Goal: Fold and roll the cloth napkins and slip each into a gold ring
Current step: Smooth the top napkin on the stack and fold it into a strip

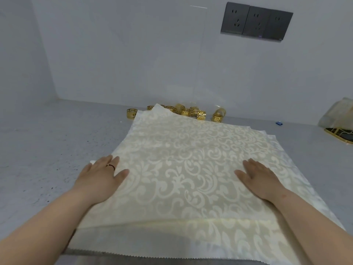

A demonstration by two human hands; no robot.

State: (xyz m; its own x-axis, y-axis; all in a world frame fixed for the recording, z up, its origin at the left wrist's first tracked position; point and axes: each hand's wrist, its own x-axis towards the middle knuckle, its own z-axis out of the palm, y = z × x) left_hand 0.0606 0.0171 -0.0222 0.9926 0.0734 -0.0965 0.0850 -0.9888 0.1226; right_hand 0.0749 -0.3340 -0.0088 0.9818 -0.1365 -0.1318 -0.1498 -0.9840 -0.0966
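Bare forearms and hands, one ring worn

No sleeves were seen on either forearm, both being left uncovered to the frame's lower edge. A thin band ring (110,165), dark with a gold glint, was worn on a finger of the left hand (99,178); the right hand (261,178) was left unadorned.

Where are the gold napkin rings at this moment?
In the head view, the gold openwork metal napkin rings lie in a loose cluster on the grey speckled countertop, at the white wall, just behind the far edge of the cream damask cloth napkins.

Both flat hands, left (99,176) and right (261,178), on cream napkins (181,159); gold rings (191,111) beyond.
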